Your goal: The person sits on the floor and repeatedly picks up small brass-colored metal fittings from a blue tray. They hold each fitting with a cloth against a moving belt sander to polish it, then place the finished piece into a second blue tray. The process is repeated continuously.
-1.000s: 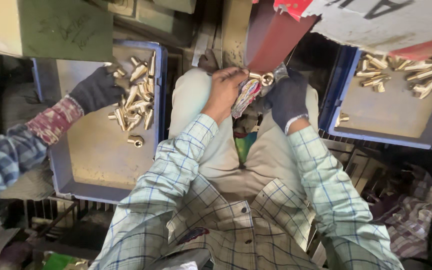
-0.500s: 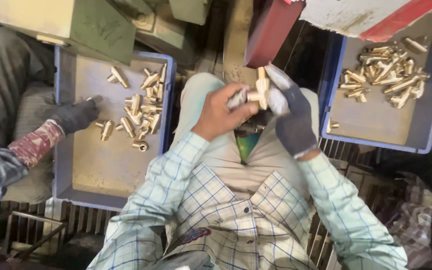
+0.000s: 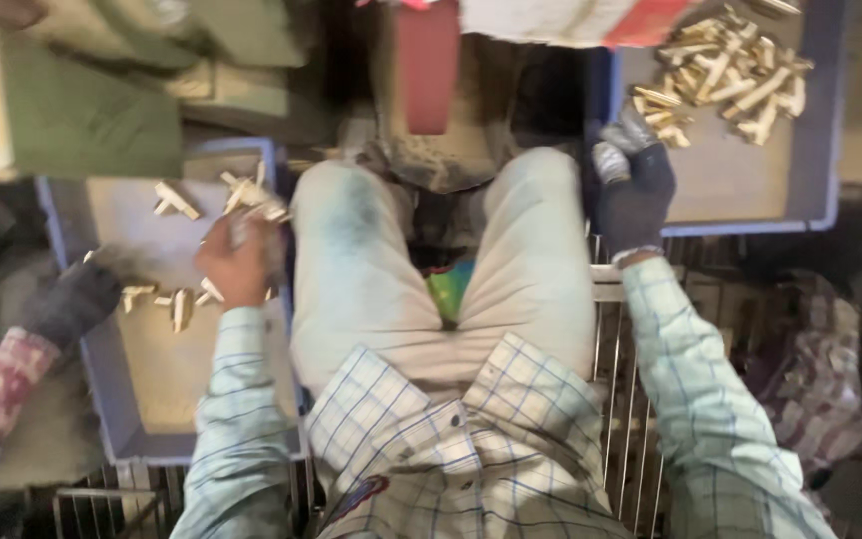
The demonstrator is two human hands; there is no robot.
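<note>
L hand (image 3: 234, 265) bare, fingers curled on brass parts (image 3: 251, 200) over L tray (image 3: 112, 399); release low. R hand (image 3: 634, 190) gloved, pinching small piece; drop near R pile (image 3: 725, 70).

Dim, flat indoor light, heavy motion blur throughout, edges smeared, dark shadow between the knees, no glare

A workshop: blue trays (image 3: 820, 215) of small brass parts (image 3: 725, 65) flank a seated worker.
</note>
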